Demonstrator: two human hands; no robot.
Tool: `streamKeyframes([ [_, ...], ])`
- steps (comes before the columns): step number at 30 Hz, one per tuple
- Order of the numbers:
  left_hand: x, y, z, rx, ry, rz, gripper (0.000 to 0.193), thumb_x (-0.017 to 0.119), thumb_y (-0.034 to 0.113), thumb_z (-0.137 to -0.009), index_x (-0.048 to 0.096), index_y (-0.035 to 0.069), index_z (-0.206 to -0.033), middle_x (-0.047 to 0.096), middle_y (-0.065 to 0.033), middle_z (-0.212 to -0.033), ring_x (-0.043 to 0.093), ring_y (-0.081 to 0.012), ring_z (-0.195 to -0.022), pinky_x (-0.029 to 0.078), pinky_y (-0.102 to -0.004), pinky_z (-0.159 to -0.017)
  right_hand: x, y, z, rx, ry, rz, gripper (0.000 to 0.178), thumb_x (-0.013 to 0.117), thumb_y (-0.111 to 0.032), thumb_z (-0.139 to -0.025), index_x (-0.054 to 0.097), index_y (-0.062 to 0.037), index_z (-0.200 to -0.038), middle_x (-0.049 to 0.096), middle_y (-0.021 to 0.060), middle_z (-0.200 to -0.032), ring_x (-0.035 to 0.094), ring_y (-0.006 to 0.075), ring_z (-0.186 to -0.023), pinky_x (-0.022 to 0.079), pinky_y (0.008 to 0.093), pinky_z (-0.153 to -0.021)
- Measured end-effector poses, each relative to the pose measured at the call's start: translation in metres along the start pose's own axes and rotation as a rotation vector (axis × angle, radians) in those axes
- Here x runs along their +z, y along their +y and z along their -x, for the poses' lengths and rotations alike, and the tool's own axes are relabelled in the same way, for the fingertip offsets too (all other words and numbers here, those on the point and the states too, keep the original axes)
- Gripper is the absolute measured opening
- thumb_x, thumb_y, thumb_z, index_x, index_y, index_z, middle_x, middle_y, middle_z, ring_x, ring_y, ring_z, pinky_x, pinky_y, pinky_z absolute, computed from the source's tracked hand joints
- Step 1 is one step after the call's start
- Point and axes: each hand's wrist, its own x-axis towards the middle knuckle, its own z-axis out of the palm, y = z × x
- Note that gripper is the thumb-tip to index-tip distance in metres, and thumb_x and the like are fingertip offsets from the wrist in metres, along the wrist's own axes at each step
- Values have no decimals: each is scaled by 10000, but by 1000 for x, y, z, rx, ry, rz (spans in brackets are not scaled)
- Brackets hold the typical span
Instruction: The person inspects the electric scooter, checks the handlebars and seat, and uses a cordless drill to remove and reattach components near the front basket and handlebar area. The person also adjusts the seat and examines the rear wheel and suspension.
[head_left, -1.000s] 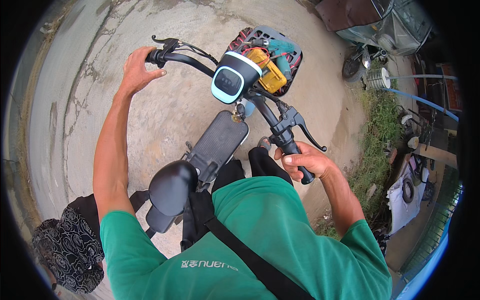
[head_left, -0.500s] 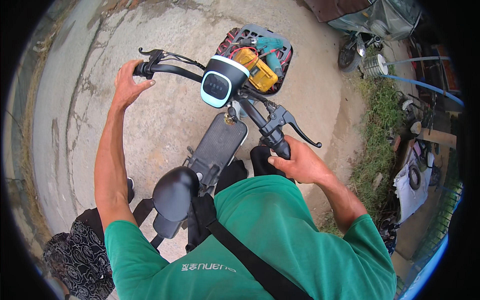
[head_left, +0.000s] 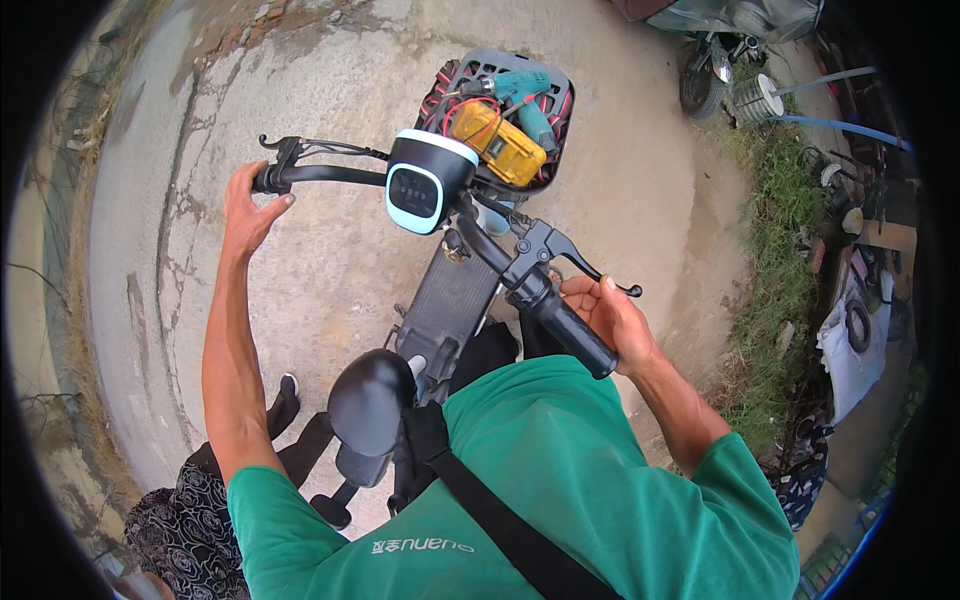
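Note:
An electric scooter's handlebar with a black-and-pale-blue display housing (head_left: pixel 428 185) stands before me. My left hand (head_left: pixel 248 212) is closed around the end of the left handlebar grip (head_left: pixel 272 179), thumb sticking out below it. Off the right handlebar grip (head_left: pixel 572 332), my right hand (head_left: pixel 622 328) is beside it with curled fingers at the brake lever (head_left: pixel 578 261). One fingertip lies over the lever near its tip; the other fingers are partly hidden. A basket (head_left: pixel 565 125) beyond the display carries a teal power drill (head_left: pixel 518 84) and a yellow boxy device (head_left: pixel 498 145) with red leads.
Between my legs are the scooter's footboard (head_left: pixel 445 295) and black saddle (head_left: pixel 370 400). Someone in patterned dark clothing (head_left: pixel 185 520) is at lower left. Along the right run grass (head_left: pixel 785 200), a parked wheel (head_left: pixel 703 85) and clutter. Cracked concrete (head_left: pixel 330 55) lies ahead.
My right hand has let go of the right grip and shifted to the brake lever. In view, the handlebar has shifted slightly left. The left hand stays on its grip.

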Motion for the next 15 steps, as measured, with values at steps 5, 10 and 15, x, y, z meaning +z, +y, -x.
streamKeyframes([
  [5, -3, 3, 1, -27, -28, -6, 774, 870, 292, -772, 592, 69, -1460, 552, -163, -1496, 491, -344, -1423, 354, -460, -1227, -5, 1, 3, -73, -32, 57, 578, 358, -483, -1163, 606, 16, -1314, 704, 94, -1085, 674, 164, -963, 553, 327, -892],
  [10, -3, 4, 1, -25, -11, 2, 749, 877, 282, -758, 614, 76, -1428, 572, -155, -1462, 507, -332, -1398, 379, -455, -1200, -6, -1, 3, -87, -7, 120, 570, 358, -476, -1166, 605, 12, -1328, 709, 84, -1065, 678, 158, -931, 552, 321, -869],
  [15, -1, 6, 1, -32, 17, 6, 734, 884, 281, -745, 630, 81, -1404, 584, -147, -1449, 517, -323, -1388, 393, -456, -1188, 0, -5, 4, -71, 16, 58, 570, 412, -480, -1151, 569, 15, -1385, 711, 99, -1062, 686, 163, -927, 561, 317, -854],
])
